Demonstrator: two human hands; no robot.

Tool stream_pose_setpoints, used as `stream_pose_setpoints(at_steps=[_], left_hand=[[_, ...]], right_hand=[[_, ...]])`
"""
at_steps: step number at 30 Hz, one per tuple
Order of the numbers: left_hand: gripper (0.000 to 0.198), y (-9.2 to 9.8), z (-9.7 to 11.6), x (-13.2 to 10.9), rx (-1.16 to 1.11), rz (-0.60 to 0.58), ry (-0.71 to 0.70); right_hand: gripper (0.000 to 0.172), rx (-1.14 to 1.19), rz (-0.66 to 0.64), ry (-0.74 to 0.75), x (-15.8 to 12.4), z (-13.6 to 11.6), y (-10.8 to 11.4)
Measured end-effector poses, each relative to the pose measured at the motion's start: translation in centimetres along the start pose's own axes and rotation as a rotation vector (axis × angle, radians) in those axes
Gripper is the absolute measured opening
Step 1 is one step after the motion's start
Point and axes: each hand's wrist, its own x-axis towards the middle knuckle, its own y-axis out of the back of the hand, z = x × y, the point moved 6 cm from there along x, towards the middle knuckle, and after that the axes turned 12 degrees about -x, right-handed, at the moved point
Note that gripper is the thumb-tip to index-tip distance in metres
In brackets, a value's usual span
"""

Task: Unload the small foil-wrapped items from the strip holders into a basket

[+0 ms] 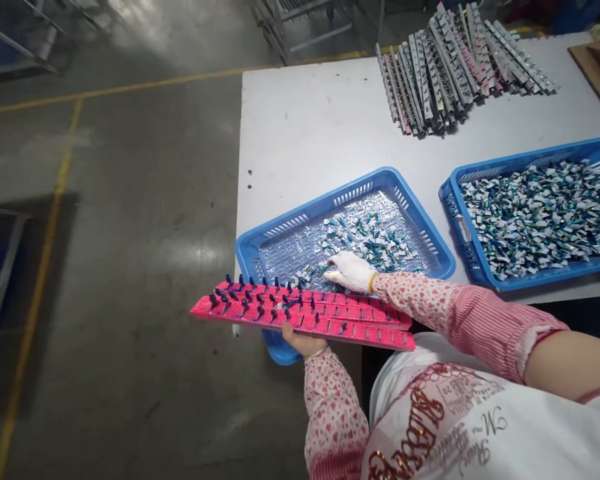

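My left hand grips the underside of a long red slotted rack, held level in front of me. Small dark-tipped pieces stand in the rack's left half; its right half shows bare slots. My right hand, in a white glove, reaches over the rack into a blue basket and rests curled on a scatter of small teal-and-white pieces. Whether it has pinched a piece is hidden by the glove.
A second blue basket, heaped with the same pieces, sits to the right on the white table. A pile of grey metal racks lies at the table's far edge. Brown cardboard is at the far right. Concrete floor with yellow lines lies left.
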Motion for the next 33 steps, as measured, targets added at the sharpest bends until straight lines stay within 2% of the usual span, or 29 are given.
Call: stream_pose_setpoints(at_steps=[3,5,7,9,11,14,15,17,20,22,25,27,30,33], left_hand=[[0.054,0.4,-0.6,-0.1,0.016,0.006,0.032],[0.055,0.7,-0.9,-0.2,0.019,0.011,0.047],[0.055,0.9,-1.2,-0.4,0.017,0.015,0.052],[0.055,1.0,-1.3,-0.5,0.011,0.016,0.054],[0.057,0.8,-1.3,-0.6,0.000,0.010,0.055],[0.060,0.5,-1.2,-0.6,-0.022,0.004,0.067],[0.059,0.4,-1.1,-0.5,-0.026,0.010,0.070],[0.056,0.6,-0.9,-0.4,-0.028,0.036,0.067],[0.053,1.1,-0.9,-0.2,-0.021,0.084,0.070],[0.054,1.5,-1.0,-0.1,-0.013,0.118,0.078],[0.053,2.0,-1.3,0.2,0.003,0.163,0.096],[0.052,2.1,-1.4,0.4,0.015,0.189,0.103],[0.051,2.1,-1.4,0.4,0.031,0.205,0.096],[0.055,1.5,-1.2,0.2,0.031,0.187,0.082]], right_hand=[[0.042,0.074,-0.084,0.165,-1.0,-3.0,-1.1],[0.048,0.098,-0.127,0.219,-1.5,-4.9,-2.2],[0.050,0.048,-0.101,0.246,-1.6,-6.3,-3.0],[0.043,0.053,-0.080,0.265,-1.4,-7.2,-3.6],[0.037,0.161,-0.064,0.195,-0.6,-7.2,-4.0],[0.046,0.358,-0.022,-0.067,1.2,-5.0,-3.8],[0.050,0.381,-0.002,-0.139,1.7,-4.0,-3.4],[0.045,0.302,0.039,-0.166,2.1,-2.5,-2.0],[0.036,0.020,0.053,0.006,0.9,-1.8,0.1],[0.042,-0.021,-0.051,0.113,-1.2,-2.3,0.2],[0.056,-0.029,-0.216,0.210,-4.7,-4.3,-1.1],[0.062,-0.125,-0.202,0.211,-6.0,-5.6,-1.8],[0.052,-0.209,-0.154,0.212,-6.5,-6.8,-3.0],[0.041,-0.112,-0.140,0.358,-5.9,-7.6,-3.5]])
